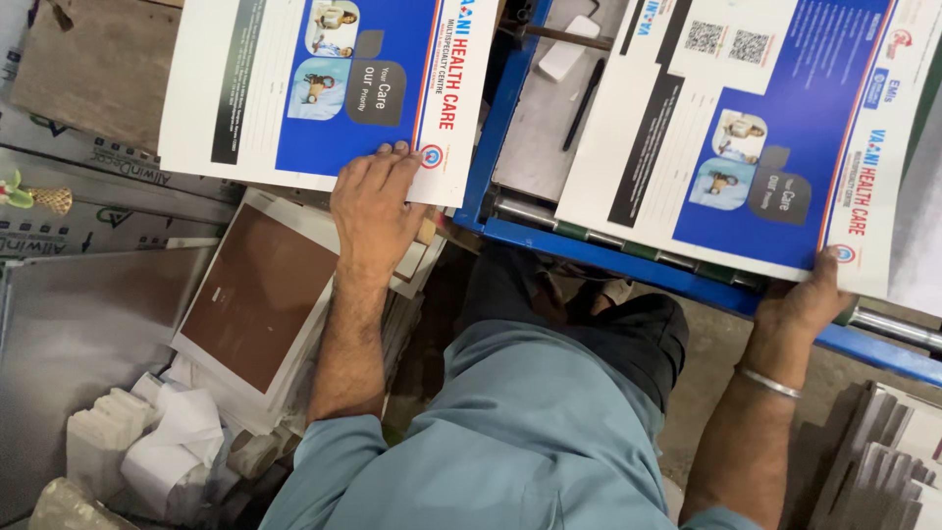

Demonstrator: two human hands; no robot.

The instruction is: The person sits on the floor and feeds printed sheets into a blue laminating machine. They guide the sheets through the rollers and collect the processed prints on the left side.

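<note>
Upper left of frame: printed sheet [324, 88], blue panel with white margins, glossy and flat; left hand [378, 201] lies spread on its lower edge, which could slide or crease under uneven pressure. Right of frame: matching sheet [756, 137] on blue machine frame [510, 108]; right hand [800, 304] pinches its corner, which may bend.

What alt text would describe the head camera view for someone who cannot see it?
Seen from above, a person's left hand presses on a printed blue-and-white sheet, while the right hand grips the corner of a matching sheet lying on a blue machine frame. A brown-covered stack sits lower left.
</note>
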